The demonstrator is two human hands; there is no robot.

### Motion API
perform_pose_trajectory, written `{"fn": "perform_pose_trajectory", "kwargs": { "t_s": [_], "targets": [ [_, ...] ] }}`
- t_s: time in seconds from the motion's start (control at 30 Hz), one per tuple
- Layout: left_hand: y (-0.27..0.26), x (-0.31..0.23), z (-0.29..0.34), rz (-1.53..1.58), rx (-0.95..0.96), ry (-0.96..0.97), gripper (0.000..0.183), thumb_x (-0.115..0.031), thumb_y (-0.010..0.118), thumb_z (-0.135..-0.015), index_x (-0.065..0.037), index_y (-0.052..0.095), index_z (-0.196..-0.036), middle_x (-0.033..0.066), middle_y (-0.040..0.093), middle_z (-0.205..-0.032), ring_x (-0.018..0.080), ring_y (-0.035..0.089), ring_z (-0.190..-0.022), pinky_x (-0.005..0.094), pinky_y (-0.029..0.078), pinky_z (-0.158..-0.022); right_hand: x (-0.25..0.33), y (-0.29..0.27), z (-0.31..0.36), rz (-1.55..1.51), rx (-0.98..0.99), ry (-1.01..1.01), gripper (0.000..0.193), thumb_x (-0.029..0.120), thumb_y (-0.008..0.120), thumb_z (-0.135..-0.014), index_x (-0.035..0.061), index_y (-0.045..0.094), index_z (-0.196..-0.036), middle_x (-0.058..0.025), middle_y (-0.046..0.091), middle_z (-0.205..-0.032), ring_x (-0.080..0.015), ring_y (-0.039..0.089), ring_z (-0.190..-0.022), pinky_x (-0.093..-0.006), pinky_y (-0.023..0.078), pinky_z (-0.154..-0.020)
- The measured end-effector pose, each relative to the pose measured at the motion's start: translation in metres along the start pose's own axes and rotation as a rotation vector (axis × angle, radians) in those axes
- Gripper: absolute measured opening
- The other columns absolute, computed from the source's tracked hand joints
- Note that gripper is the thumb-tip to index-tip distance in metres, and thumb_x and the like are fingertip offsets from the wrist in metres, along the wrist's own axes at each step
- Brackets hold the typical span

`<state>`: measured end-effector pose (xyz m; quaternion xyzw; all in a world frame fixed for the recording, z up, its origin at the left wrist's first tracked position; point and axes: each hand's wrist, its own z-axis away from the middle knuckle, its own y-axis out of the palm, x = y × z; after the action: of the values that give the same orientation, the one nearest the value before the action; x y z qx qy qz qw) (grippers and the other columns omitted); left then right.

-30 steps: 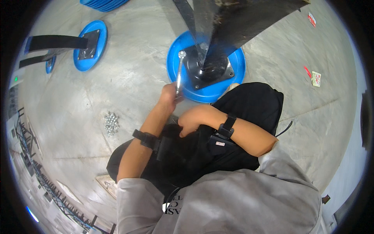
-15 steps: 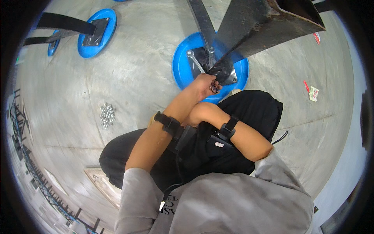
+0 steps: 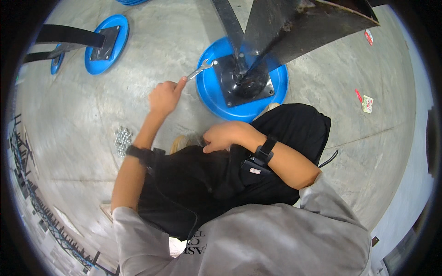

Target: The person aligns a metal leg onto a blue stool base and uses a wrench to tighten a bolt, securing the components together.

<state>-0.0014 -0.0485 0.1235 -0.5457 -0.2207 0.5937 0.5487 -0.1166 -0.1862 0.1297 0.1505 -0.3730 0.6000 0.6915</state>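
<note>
In my left hand [image 3: 165, 96] is a combination wrench [image 3: 197, 72], gripped with the thumb along its shaft. Its open jaw meets the bolt [image 3: 215, 62] at the far left corner of a black mounting plate [image 3: 222, 82]. That plate lies on a round blue disc [image 3: 209, 99], with more bolts at its other corners and black metal legs [image 3: 271, 39] rising from it. Over my lap, my right hand [image 3: 228, 135] is closed with its fingers curled downward, off the plate; what it may hold is hidden.
A heap of shiny nuts or bolts [image 3: 123, 141] lies on the concrete floor at left. Another blue disc [image 3: 118, 41] with a plate and leg stands far left. A red item [image 3: 358, 95] and a small card [image 3: 367, 104] lie at right.
My left hand has swung left and back from the plate's centre, and the wrench now points its open jaw at the far left bolt. My right hand now shows, no longer behind the left forearm.
</note>
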Motion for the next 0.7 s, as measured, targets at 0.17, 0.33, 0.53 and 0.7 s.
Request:
{"fn": "perform_pose_trajectory", "kwargs": {
  "t_s": [0.17, 0.33, 0.53, 0.7],
  "targets": [
    [-0.017, 0.007, -0.041, -0.353, 0.045, 0.136, 0.064, -0.059, 0.040, -0.084, -0.004, 0.062, -0.059, 0.0177, 0.059, -0.063, 0.0356, 0.059, -0.063, 0.0441, 0.046, -0.057, -0.001, 0.001, 0.002, -0.057, -0.035, 0.007, 0.044, 0.041, 0.048, -0.084, -0.0007, 0.062, -0.084, -0.0160, 0.062, -0.069, -0.0313, 0.061, -0.071, -0.0406, 0.046, -0.064],
    [-0.020, -0.006, -0.077, -0.561, 0.084, 0.372, 0.063, -0.060, 0.041, -0.083, -0.006, 0.062, -0.057, 0.0140, 0.060, -0.063, 0.0310, 0.060, -0.062, 0.0398, 0.045, -0.053, -0.004, 0.003, 0.000, -0.040, -0.080, -0.009, 0.044, 0.040, 0.048, -0.083, -0.0016, 0.062, -0.084, -0.0178, 0.062, -0.071, -0.0343, 0.060, -0.073, -0.0419, 0.046, -0.066],
    [-0.008, 0.026, -0.124, -0.571, -0.107, 0.640, 0.064, -0.063, 0.039, -0.082, -0.008, 0.064, -0.060, 0.0104, 0.060, -0.063, 0.0283, 0.060, -0.061, 0.0377, 0.045, -0.053, 0.003, -0.002, 0.004, -0.092, -0.070, -0.020, 0.042, 0.038, 0.049, -0.083, -0.0016, 0.062, -0.079, -0.0152, 0.061, -0.067, -0.0308, 0.060, -0.065, -0.0416, 0.046, -0.063],
    [-0.025, -0.014, -0.131, -0.649, 0.170, 0.497, 0.065, -0.065, 0.041, -0.080, -0.007, 0.066, -0.066, 0.0106, 0.062, -0.066, 0.0275, 0.060, -0.066, 0.0375, 0.046, -0.058, 0.001, -0.004, 0.011, -0.144, -0.061, 0.032, 0.038, 0.037, 0.051, -0.083, 0.0003, 0.059, -0.090, -0.0140, 0.061, -0.067, -0.0284, 0.061, -0.063, -0.0403, 0.045, -0.061]
  ]
}}
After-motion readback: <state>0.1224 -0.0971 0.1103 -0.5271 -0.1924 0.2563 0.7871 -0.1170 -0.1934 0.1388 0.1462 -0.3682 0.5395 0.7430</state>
